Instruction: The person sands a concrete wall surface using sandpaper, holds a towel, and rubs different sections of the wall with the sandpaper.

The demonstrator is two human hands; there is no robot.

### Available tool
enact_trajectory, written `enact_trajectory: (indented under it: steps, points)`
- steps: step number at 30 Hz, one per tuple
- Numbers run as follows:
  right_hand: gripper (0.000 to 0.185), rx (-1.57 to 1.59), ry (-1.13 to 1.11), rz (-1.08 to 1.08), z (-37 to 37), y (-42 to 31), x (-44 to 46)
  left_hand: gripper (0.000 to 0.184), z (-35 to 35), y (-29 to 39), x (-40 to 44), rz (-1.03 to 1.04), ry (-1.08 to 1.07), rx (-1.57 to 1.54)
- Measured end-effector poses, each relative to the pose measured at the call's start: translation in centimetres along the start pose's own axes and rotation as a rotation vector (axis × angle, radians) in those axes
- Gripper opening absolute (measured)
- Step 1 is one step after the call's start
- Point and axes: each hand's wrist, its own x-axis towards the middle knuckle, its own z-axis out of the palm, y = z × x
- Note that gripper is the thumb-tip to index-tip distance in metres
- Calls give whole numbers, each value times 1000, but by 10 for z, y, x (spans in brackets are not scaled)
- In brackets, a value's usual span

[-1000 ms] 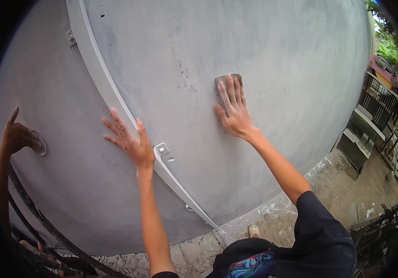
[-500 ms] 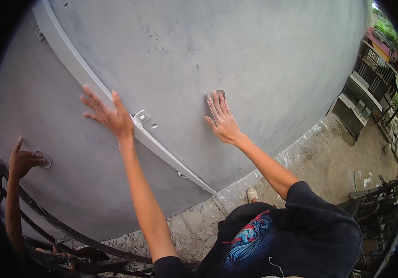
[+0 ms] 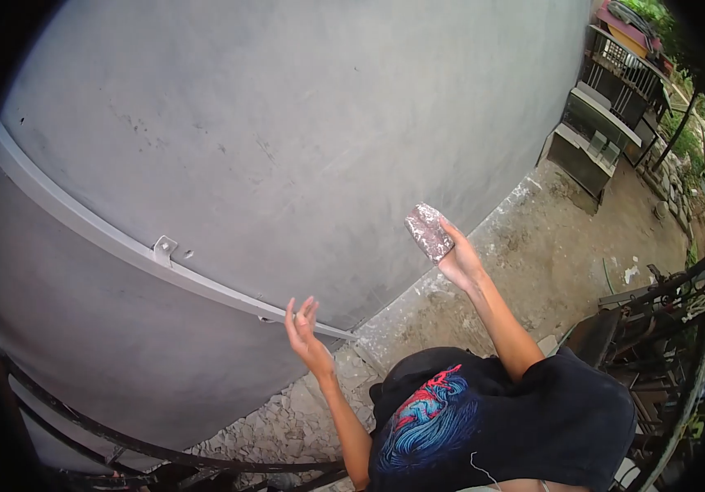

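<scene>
My right hand (image 3: 461, 261) holds a piece of sandpaper (image 3: 429, 232) away from the wall. Its reddish-brown face is turned up and streaked with white dust, and the thumb lies along its edge. Lower down, my left hand (image 3: 307, 338) is raised with its fingers apart and nothing in them. It appears in front of the lower part of a grey pipe (image 3: 115, 234) that runs slantwise along the wall; whether it touches the pipe I cannot tell. The grey wall (image 3: 287, 107) has dark scuffs and a few small holes.
A metal bracket (image 3: 164, 249) juts from the pipe. Broken rubble (image 3: 275, 422) lies at the wall's foot, beside a concrete floor (image 3: 492, 303). Dark metal railing (image 3: 123, 447) curves along the lower left. Old cabinets (image 3: 590, 148) stand at upper right; piled scrap (image 3: 656, 344) is at right.
My right hand has come off the wall and turned the sandpaper's dusty face up. My left hand has left the upper pipe and dropped lower. Another person's hand at left is out of view.
</scene>
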Motion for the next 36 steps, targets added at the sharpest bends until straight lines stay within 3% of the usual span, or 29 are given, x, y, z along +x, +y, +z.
enact_trajectory:
  steps: [1, 4, 12, 19, 21, 26, 32, 36]
  points:
    - [44, 4, -20, 43, 0, -4, -7, 50, 14, -12, -18, -183, -55, -59]
    - [40, 30, -35, 185, -11, -13, -20, 49, 56, -21, -56, -297, -130, -27]
    - [36, -71, 64, 391, -90, -58, -65, 46, 129, -35, -104, -323, -135, 93]
    - [36, -75, 147, 298, -135, -96, -92, 43, 199, -43, -158, -491, -269, 7]
    - [36, -90, 218, 292, -143, -101, -89, 42, 207, -42, -163, -317, -190, -118]
    - [37, -113, 157, 260, -137, -113, -76, 39, 200, -13, -145, -148, 18, -82]
    - [46, -479, 178, 232, -131, -88, -41, 40, 115, 2, -113, 19, 393, 25]
    - [55, -851, 119, 27, -121, -63, 3, 42, 39, -1, -109, 58, 573, 78]
